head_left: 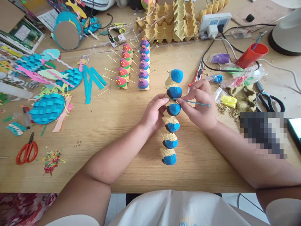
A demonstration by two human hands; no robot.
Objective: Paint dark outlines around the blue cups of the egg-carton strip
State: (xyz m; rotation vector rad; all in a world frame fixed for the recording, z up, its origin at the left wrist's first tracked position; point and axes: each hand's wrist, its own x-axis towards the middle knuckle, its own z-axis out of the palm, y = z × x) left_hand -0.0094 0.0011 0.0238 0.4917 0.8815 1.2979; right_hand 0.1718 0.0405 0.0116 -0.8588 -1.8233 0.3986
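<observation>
A strip of egg carton cups [170, 137] lies lengthwise before me, several cups partly covered in blue and dark clay. My left hand [155, 112] grips its left side near the second and third cups, thumb on top. Between the fingertips of my right hand [199, 105] is a thin blue stick [197, 102] with a small knob at its outer end. Its inner end meets the strip between the second and third blue caps. Two finished rows stand behind: one of red and green faces [123, 72], one of purple faces [143, 65], both with pin-like sticks.
Red-handled scissors [27, 150], clay scraps [53, 160] and woven blue paper pieces [47, 108] lie left. To the right are a red cup [252, 55], black-handled scissors [269, 97], a cutter [197, 73] and bagged clay [228, 101]. Egg trays [166, 23] and a power strip [215, 22] stand behind.
</observation>
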